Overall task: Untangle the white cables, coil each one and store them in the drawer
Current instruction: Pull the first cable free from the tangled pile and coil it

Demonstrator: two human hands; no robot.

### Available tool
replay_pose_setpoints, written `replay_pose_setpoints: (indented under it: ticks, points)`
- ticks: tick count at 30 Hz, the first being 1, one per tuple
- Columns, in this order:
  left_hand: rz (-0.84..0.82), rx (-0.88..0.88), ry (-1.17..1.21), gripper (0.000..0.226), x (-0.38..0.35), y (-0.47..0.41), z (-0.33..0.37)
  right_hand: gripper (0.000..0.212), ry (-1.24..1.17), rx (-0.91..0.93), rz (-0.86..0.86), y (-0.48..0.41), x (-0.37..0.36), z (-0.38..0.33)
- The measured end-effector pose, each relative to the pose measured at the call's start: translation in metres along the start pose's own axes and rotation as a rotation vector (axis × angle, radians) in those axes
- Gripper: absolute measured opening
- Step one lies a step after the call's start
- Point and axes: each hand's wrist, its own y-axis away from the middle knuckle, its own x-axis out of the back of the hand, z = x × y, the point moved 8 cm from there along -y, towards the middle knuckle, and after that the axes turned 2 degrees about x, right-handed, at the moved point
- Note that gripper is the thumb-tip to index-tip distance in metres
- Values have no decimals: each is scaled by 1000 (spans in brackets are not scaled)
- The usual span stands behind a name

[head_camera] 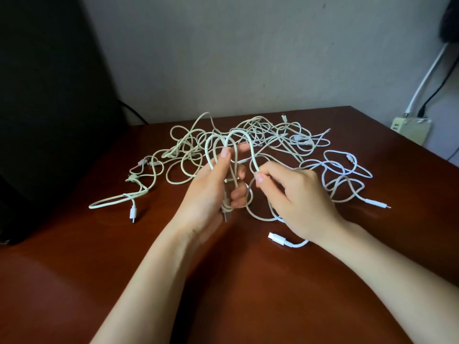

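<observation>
A tangle of white cables (268,135) sprawls across the far half of the brown table (223,269). My left hand (211,192) grips a few upright loops of one cable (236,135), thumb pressed against them. Just to its right, my right hand (298,197) pinches the same cable where it comes down off the loop. A brighter white cable (347,170) lies loosely at the right, with a plug end (377,203). Another plug (274,237) lies below my right wrist. No drawer is in view.
A large black object (49,95) stands at the left edge of the table. A loose cable end with a plug (133,212) lies front left. A pale power strip (409,127) with wires sits at the back right against the wall.
</observation>
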Motion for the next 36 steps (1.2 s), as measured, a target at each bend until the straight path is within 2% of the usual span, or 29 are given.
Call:
replay_pose_setpoints:
  ticks: [7, 13, 15, 18, 22, 28, 32, 36]
  points:
    - [-67, 21, -137, 41, -7, 3, -3, 29, 30, 88, -89, 2, -5, -11]
    - [-65, 22, -189, 25, -8, 4, -4, 27, 127, 81, -122, 3, -8, -6]
    - [-65, 6, -183, 22, -6, 3, -1, 33, 165, 86, -109, 1, -7, -6]
    - [-31, -57, -164, 23, 2, 1, 8, 41, 97, 66, -108, -3, -3, 0]
    - [36, -135, -171, 25, 16, -1, 20, 45, 108, -9, -93, -9, 5, 19]
    - [134, -158, 20, 30, 35, -8, 22, 31, 130, -145, -189, -5, 2, 43]
    - [121, -149, 227, 28, 37, -9, 23, 25, 132, -177, -264, -2, -3, 44]
    - [64, -166, 318, 27, 33, -7, 29, 34, 131, -133, -338, -2, -10, 35]
